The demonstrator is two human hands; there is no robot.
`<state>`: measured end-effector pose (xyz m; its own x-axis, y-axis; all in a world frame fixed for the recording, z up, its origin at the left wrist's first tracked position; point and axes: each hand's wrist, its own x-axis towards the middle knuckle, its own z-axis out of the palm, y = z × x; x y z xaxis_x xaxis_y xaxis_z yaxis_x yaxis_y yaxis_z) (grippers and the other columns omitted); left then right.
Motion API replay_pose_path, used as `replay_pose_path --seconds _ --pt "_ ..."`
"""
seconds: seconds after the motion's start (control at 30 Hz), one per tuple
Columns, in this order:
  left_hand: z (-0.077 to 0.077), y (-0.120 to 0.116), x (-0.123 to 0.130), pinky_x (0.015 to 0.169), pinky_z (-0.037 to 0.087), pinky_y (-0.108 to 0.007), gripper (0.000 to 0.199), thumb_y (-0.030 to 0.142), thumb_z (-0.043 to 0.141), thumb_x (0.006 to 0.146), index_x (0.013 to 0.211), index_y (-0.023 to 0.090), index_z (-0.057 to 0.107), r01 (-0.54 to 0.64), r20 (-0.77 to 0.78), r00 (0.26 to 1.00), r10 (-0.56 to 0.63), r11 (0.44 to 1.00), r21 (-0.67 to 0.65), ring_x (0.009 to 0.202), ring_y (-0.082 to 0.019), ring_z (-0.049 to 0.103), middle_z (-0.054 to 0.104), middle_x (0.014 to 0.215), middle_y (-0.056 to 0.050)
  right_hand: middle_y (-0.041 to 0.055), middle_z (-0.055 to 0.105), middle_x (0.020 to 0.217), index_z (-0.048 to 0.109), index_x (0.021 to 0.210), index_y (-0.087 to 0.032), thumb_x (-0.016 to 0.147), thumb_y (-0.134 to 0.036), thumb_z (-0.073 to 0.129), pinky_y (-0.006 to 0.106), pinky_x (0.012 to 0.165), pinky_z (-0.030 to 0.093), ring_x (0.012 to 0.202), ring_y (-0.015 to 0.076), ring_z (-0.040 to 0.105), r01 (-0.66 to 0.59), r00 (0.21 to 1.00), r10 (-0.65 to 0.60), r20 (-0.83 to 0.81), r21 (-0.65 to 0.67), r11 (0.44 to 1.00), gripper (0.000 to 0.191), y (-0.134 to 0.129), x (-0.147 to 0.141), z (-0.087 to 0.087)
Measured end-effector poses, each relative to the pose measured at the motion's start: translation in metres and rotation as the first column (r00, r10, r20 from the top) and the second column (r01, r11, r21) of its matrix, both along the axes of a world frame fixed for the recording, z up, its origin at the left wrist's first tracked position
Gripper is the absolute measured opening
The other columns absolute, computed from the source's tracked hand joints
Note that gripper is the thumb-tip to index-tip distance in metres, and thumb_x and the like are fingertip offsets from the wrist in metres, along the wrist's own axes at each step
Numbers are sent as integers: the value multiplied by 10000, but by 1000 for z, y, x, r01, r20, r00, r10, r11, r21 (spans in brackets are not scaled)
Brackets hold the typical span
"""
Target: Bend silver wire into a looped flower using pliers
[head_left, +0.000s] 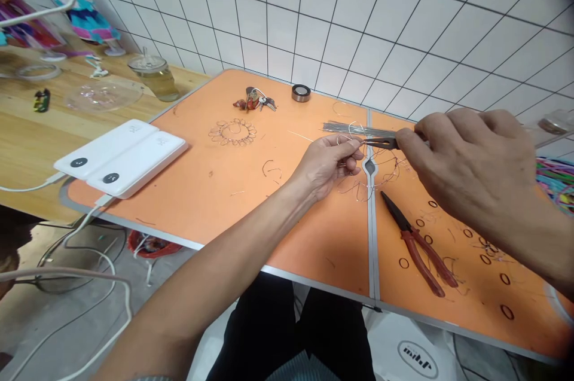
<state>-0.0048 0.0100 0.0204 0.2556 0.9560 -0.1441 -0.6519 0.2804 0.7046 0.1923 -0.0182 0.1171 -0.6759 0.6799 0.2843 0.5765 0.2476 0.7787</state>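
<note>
Near the middle of the orange table, my left hand (pixel 329 162) pinches thin wire. A looped wire shape (pixel 390 171) hangs from it, over the table's seam. My right hand (pixel 470 165) is closed around a dark-tipped tool (pixel 383 142), whose tip meets the wire at my left fingertips. The tool's handles are mostly hidden in the palm. Behind the hands lies a bundle of straight silvery wires (pixel 343 128). Red-handled pliers (pixel 419 243) rest below, slightly apart. A finished-looking ring of wire loops (pixel 232 132) lies flat at the left.
Keys (pixel 255 100) and a tape roll (pixel 301 93) sit near the tiled wall. White power banks (pixel 121 157) with cables overlap the table's left edge. Several small dark rings (pixel 505 279) are scattered at right. A lidded glass (pixel 155 75) stands on the wooden table (pixel 27 154).
</note>
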Motion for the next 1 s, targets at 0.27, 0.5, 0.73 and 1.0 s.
replay_pose_path --seconds 0.27,0.5,0.73,1.0 --pt "2 -1 0 577 526 -211 288 72 697 1092 811 123 730 -7 9 1000 7 1000 4 498 -49 562 697 676 10 42 570 760 682 855 -245 1051 19 423 386 671 312 739 242 403 47 996 -46 71 -20 999 418 -2 -7 5" --pt "2 -1 1 587 523 -213 309 84 707 1093 787 122 712 -2 -9 1000 2 1000 -6 490 -43 552 689 664 12 29 533 721 696 849 -233 1017 52 430 364 641 309 720 232 393 56 991 -52 126 -28 998 425 -3 -10 8" --pt "0 0 1 589 517 -224 303 76 709 1085 785 115 722 5 -8 1000 -5 1000 -1 492 -46 543 690 667 7 11 494 686 646 789 -226 930 55 557 350 604 293 694 225 420 -304 949 290 123 119 945 326 11 12 -3" --pt "-4 1 1 587 520 -219 305 114 735 1074 770 136 711 8 -23 1000 -7 1000 4 498 -50 560 688 662 9 -2 473 700 589 764 -231 880 55 635 350 579 283 683 213 418 -377 925 367 98 135 916 313 15 18 -9"
